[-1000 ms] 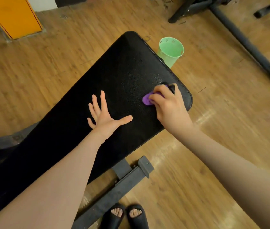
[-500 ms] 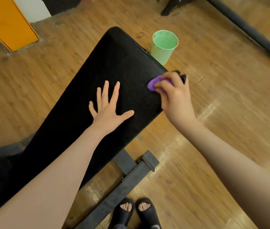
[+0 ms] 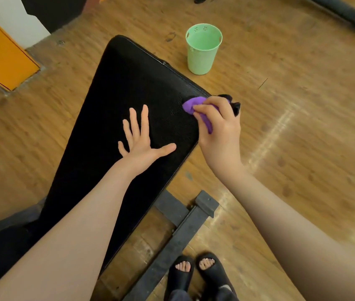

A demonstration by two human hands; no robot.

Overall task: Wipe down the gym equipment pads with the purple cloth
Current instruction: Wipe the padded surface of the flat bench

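Gripping purple cloth (image 3: 196,107) on pad (image 3: 129,94)

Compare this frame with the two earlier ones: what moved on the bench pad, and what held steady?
The right hand, gripping the purple cloth, has worked from just inside the black pad out to its right edge, near the corner. Nothing was picked up or released. The left hand stays flat on the pad with fingers spread. The green cup still stands on the floor beside the pad; its apparent shift looks like head-camera motion.
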